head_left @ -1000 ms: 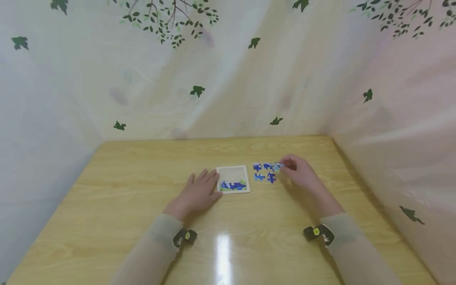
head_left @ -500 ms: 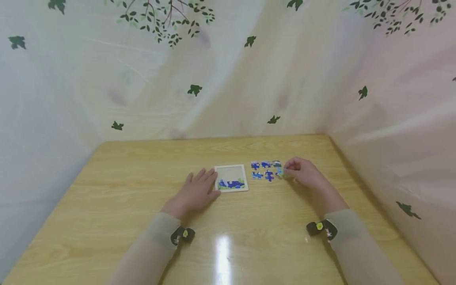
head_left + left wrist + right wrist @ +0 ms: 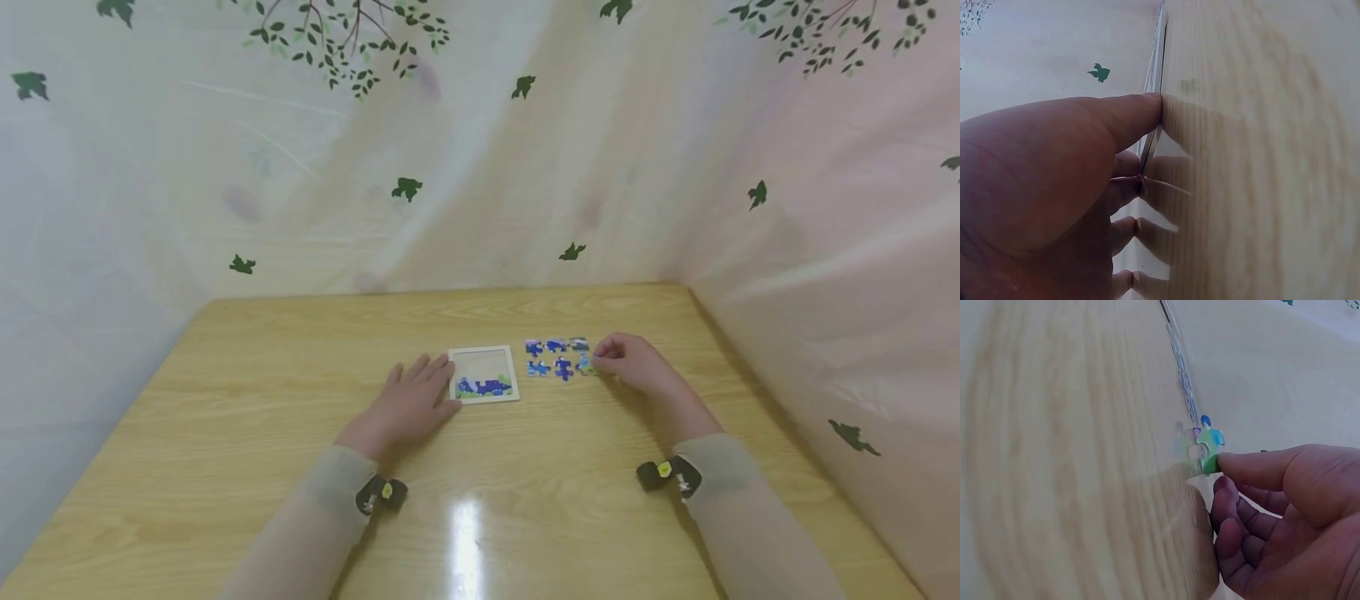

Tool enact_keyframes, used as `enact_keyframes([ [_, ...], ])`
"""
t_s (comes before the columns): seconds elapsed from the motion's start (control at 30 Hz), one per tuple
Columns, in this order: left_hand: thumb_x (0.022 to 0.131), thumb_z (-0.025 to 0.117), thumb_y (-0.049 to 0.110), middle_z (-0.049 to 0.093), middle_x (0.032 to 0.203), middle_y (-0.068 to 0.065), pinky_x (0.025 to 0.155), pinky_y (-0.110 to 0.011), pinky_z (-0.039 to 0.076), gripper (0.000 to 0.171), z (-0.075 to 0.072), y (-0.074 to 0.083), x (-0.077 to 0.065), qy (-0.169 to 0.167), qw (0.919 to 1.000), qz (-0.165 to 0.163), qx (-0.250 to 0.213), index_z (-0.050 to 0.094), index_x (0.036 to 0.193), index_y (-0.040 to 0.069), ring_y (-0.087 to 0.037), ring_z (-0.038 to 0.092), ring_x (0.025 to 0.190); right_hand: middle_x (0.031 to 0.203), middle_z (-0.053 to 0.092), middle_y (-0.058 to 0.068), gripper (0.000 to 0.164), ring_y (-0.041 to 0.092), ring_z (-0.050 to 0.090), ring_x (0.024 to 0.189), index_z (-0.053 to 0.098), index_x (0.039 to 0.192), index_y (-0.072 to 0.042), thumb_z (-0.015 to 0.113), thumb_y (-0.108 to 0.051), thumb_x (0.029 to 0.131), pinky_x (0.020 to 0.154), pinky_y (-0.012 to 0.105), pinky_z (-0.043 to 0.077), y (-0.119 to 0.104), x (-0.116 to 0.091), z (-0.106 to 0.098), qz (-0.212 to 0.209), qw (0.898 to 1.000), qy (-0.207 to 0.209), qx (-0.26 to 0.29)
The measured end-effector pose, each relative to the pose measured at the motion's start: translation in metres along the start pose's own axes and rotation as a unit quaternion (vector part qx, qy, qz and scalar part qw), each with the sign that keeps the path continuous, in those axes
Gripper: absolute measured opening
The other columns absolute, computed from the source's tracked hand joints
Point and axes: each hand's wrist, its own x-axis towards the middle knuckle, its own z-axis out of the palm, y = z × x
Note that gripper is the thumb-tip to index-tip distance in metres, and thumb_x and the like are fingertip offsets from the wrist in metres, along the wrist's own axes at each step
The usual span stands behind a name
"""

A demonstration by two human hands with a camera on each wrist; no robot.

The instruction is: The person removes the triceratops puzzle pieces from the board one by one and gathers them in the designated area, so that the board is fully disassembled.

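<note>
My left hand (image 3: 408, 408) lies with its fingers spread on the table, fingertips and thumb at the left edge of a white puzzle frame (image 3: 514, 375). Inside, along the near side of the frame, sits a strip of joined blue and green pieces (image 3: 484, 387). My right hand (image 3: 637, 364) pinches a green and light-blue jigsaw piece (image 3: 1210, 445) by its lower edge; in the right wrist view the piece stands tilted up at the tabletop. Just left of it are several loose jigsaw pieces (image 3: 563, 369) in two rows. The left wrist view shows the thumb (image 3: 1138, 115) against the frame's thin edge.
The wooden table (image 3: 480, 467) runs back to a pale curtain (image 3: 465, 167) printed with leaves and branches, which also closes off both sides. Each wrist wears a small black camera (image 3: 386, 493) on a strap.
My right hand has brought its jigsaw piece slightly nearer to me, from the far row to the near row's right end. A dark piece in the far row now shows. My left hand stays put.
</note>
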Motion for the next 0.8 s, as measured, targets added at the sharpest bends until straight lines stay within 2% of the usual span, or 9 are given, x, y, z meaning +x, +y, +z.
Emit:
enact_keyframes([
  [0.1,0.116,0.049,0.051,0.017,0.183,-0.01,0.133,-0.067,0.0,0.076,0.0013,-0.0016,0.0013,-0.003,1.0,-0.001,0.003,0.028,0.175,0.007,-0.04,0.01,0.169,0.111,0.072,0.016,0.021,0.029,0.065,0.1,0.07,0.119,0.002,0.072,-0.017,0.108,0.084,0.036,0.056,0.0018,0.0021,0.0028,-0.006,1.0,0.005,-0.02],
  [0.27,0.116,0.049,0.051,0.017,0.183,-0.011,0.133,-0.068,0.0,0.076,-0.0002,-0.001,0.0006,-0.009,1.0,-0.001,0.0,0.027,0.175,0.007,-0.04,0.01,0.169,0.11,0.072,0.016,0.02,0.033,0.065,0.106,0.073,0.116,0.001,0.073,-0.017,0.107,0.099,0.05,0.052,0.0016,0.0033,0.0055,-0.02,0.999,0.015,-0.044],
  [0.4,0.116,0.049,0.051,0.016,0.183,-0.011,0.133,-0.067,0.0,0.077,-0.0028,0.0004,-0.0001,-0.011,0.9999,0.0,0.003,0.026,0.175,0.007,-0.04,0.009,0.169,0.109,0.072,0.016,0.02,0.034,0.065,0.107,0.073,0.116,0.001,0.073,-0.018,0.108,0.1,0.055,0.052,-0.0006,0.0023,0.0051,-0.026,0.998,0.014,-0.054],
  [0.8,0.116,0.048,0.051,0.016,0.183,-0.011,0.133,-0.068,0.001,0.076,0.0001,-0.0033,0.0005,-0.01,0.9999,0.004,0.005,0.026,0.175,0.007,-0.04,0.009,0.169,0.108,0.07,0.014,0.018,0.032,0.063,0.105,0.072,0.115,-0.001,0.071,-0.018,0.109,0.099,0.053,0.052,-0.0041,0.0042,0.0037,-0.021,0.997,0.004,-0.072],
])
